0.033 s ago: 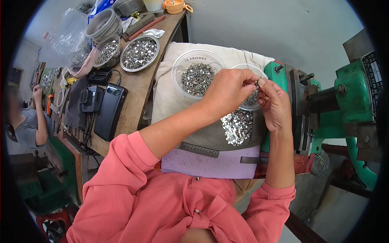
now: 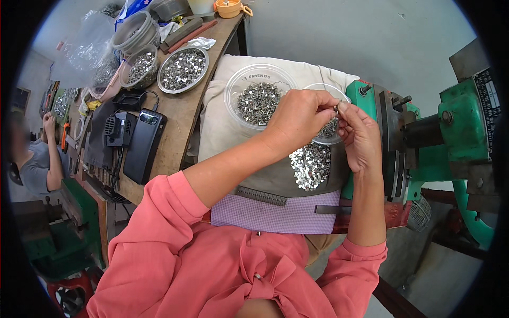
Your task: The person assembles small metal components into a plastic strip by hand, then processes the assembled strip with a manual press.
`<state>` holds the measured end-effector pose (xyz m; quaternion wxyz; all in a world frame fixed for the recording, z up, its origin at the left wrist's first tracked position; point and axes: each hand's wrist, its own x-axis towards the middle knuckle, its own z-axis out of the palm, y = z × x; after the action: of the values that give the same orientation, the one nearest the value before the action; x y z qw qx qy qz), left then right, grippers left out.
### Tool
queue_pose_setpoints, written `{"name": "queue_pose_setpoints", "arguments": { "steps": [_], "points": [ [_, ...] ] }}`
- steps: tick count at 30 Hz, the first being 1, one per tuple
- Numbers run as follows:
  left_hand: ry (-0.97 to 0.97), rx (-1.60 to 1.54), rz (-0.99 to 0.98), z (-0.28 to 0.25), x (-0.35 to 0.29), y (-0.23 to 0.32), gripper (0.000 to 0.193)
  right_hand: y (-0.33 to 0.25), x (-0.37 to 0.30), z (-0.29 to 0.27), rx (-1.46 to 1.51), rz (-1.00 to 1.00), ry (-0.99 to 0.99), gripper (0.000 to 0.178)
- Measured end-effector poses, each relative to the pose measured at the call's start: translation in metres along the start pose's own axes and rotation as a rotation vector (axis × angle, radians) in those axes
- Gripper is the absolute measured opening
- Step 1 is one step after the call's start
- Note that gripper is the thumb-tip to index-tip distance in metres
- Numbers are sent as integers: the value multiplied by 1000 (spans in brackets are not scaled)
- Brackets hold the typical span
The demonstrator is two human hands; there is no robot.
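Note:
My left hand (image 2: 301, 112) and my right hand (image 2: 361, 133) meet fingertip to fingertip above a small clear tub (image 2: 327, 139) of metal bits. Both are closed in a pinch; whatever tiny piece lies between the fingertips is too small to name. Left of them stands a round clear plastic tub (image 2: 231, 108) filled with small silvery metal parts (image 2: 258, 103). Just below my hands, a heap of shiny flat metal pieces (image 2: 310, 167) lies on dark grey cloth. My left hand partly hides the small tub.
A green vise-like machine (image 2: 466, 124) stands close at my right. On the wooden bench (image 2: 177, 135) at left are a black phone-like device (image 2: 143, 146), a charger (image 2: 121, 129) and a metal bowl (image 2: 204, 79) of parts. A toothed dark strip (image 2: 261, 195) lies near me. Another person (image 2: 37, 164) works far left.
My hands hold almost the same place and pinch. At far left, the other person's raised hand has shifted slightly.

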<state>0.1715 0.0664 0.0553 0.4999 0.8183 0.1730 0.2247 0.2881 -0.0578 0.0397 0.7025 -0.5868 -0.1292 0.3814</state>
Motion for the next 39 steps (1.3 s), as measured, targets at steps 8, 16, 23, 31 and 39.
{"name": "queue_pose_setpoints", "arguments": {
  "steps": [8,16,23,31,39],
  "points": [
    [63,71,27,3,12,-6,14,3,-4,9,-128,-75,78,24],
    [-21,-174,-88,-3,18,-16,14,1,-10,18,-258,-68,98,32],
    [-85,-576,-198,-2,12,-16,11,5,-8,14,57,-32,82,24],
    [-13,29,29,-12,0,-16,18,7,-8,15,-289,-168,151,17],
    [10,285,339,-47,-75,-17,22,12,-39,17,-808,-497,179,13]
  ]
}}
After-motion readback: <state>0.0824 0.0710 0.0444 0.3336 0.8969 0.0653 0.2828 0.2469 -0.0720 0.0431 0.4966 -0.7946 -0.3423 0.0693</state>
